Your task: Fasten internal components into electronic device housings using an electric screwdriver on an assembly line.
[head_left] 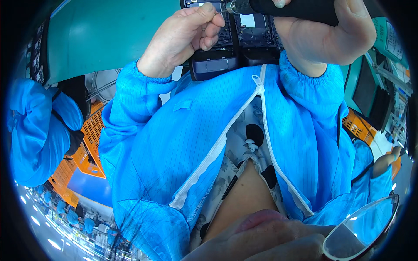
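Observation:
My right hand is wrapped round a black electric screwdriver, which lies nearly level with its metal nose pointing left. My left hand is closed in a pinch, thumb and forefinger meeting at the thin tip of the driver. Whatever sits between those fingertips is too small to make out. Beneath both hands lie two dark opened electronic devices side by side, the left one partly covered by my left fingers. Circuit parts and a white label show inside the right one. Their far ends are cut off by the upper edge.
A green work surface stretches off to the left, with a row of dark parts at its far left. Orange crates stand below it. One person in a blue smock is at my left, another at my right.

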Tool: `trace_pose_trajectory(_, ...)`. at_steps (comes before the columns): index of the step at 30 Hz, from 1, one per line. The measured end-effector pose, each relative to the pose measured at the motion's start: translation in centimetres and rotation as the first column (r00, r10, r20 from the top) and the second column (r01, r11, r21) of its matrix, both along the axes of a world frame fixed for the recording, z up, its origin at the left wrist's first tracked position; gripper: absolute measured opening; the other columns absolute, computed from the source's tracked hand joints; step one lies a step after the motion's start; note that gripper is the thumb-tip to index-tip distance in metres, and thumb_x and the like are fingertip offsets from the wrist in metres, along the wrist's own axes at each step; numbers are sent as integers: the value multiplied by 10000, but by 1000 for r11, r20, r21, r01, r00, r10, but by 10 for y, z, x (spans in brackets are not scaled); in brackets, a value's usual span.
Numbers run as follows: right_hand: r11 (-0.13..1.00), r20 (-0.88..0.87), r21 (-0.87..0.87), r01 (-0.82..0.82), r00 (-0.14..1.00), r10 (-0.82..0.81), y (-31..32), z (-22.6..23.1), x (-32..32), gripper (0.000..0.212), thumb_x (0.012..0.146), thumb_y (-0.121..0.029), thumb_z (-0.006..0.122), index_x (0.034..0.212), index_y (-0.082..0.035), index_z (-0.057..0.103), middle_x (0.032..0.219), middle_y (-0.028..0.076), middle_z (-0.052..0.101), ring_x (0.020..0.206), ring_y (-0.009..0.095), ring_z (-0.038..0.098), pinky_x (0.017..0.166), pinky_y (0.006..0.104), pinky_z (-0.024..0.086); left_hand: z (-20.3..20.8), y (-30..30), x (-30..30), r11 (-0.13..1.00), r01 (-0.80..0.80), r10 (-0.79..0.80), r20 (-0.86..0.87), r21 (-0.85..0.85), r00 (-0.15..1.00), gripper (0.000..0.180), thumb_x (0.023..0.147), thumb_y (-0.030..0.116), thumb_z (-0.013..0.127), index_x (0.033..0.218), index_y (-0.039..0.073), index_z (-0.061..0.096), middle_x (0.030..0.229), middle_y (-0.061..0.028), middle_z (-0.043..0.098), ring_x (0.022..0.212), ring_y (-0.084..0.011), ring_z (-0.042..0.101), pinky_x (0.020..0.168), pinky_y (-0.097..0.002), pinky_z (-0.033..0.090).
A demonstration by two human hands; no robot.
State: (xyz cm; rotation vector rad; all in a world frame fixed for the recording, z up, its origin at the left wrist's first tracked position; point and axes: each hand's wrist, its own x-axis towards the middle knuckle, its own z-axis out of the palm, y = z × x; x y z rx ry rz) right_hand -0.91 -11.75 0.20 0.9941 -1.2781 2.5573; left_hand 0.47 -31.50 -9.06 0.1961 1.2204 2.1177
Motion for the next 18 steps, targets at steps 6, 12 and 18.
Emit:
trace_pose_trajectory(6, 996, 46, 88, -4, 999, 0, 6, 23, 9, 296, 992, -311, 448, 1134, -62, 523, 790, 91, 600, 632, 219, 593, 667, 415, 492, 4, 16, 6, 995, -89, 87, -37, -53, 995, 367, 1024, 362, 453, 920, 59, 631, 637, 41, 496, 569, -59, 473, 512, -184, 347)
trace_pose_trajectory(12, 992, -86, 69, 108, 991, -102, 14, -6, -12, 367, 999, -346, 397, 1146, -37, 530, 767, 83, 578, 595, 194, 560, 617, 394, 484, 4, 13, 7, 996, -94, 94, 70, 6, 993, 330, 1012, 301, 490, 968, 4, 624, 674, 54, 457, 571, -57, 380, 523, -190, 316)
trace_pose_trajectory(18, 997, 202, 34, -68, 978, 60, -2, 0, 15, 298, 953, -279, 506, 1113, -29, 480, 743, 102, 576, 560, 205, 558, 603, 406, 491, -3, -41, 17, 878, -458, 462, -10, -141, 887, 346, 971, 317, 573, 944, -17, 656, 586, 43, 432, 505, -79, 362, 472, -244, 312)
